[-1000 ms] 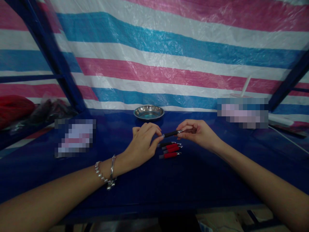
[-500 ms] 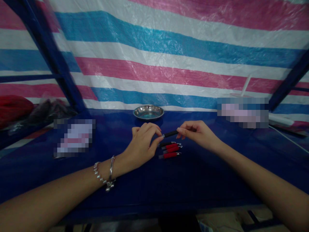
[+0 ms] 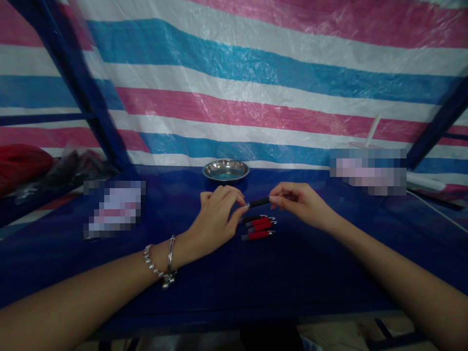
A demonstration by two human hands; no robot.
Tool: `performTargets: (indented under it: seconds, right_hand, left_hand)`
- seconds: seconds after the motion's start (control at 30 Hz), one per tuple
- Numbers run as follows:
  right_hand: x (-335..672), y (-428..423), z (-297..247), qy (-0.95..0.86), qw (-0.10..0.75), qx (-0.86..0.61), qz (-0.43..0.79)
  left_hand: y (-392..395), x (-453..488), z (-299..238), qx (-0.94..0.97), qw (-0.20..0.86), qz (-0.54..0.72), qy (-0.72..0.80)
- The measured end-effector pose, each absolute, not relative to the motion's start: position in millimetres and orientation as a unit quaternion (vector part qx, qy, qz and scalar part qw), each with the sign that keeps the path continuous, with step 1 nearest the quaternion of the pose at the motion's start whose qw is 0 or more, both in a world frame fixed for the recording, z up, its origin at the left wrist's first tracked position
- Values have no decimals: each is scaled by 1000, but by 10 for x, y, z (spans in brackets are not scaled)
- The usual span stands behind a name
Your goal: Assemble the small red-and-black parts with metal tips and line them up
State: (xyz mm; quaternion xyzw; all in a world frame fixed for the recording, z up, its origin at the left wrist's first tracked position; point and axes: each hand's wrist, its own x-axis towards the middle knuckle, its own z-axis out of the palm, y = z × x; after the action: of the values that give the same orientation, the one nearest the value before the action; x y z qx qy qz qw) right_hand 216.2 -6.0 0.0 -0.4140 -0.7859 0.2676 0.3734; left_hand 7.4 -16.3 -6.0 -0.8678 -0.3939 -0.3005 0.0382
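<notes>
One black pen (image 3: 259, 202) spans the gap between two hands, slightly slanted – dark along the barrel, paler at its left end. The left hand (image 3: 215, 214) pinches that end between thumb and fingers; the right hand (image 3: 300, 200) is clamped on the other. Just nearer the person, one more dark pen (image 3: 253, 219) and three red pens (image 3: 258, 236) lie on the blue table (image 3: 278, 278) – one metal dish (image 3: 226, 177) stands beyond.

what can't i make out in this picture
Head view:
Slim black pen: both ends, covered by the left grip and right grip.
Small red pens: any lettering, too small and dim.
Lilac shape at left: its identity, blurred by pixelation.
Pale pink shape at right: same pixelation.
Bare forearms: upper ends, cut off by frame edges.
</notes>
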Motion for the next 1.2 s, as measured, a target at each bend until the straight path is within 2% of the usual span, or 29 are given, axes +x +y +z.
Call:
performTargets:
  seconds: [0.1,0.3,0.5,0.7,0.97,1.2]
  right_hand:
    - [2165,-58,-9,-802,346,-414,258]
    - [2180,-44,-30,-804,370,-407,224]
    - [2181,-60,2,-821,331,-421,197]
    - [2183,-67,-13,-818,359,-412,181]
    - [2177,-89,21,-834,321,-422,152]
    - [2179,-93,16,-828,347,-414,153]
  left_hand:
    - [-162,75,-66,-869,41,-300,-392]
    - [-152,64,-72,-869,44,-300,-392]
    - [-156,67,-63,-870,41,-295,-392]
    - [-151,70,-70,-870,43,-296,-391]
    - [-155,76,-67,-870,42,-293,-393]
    - [-157,69,-61,-870,45,-290,-396]
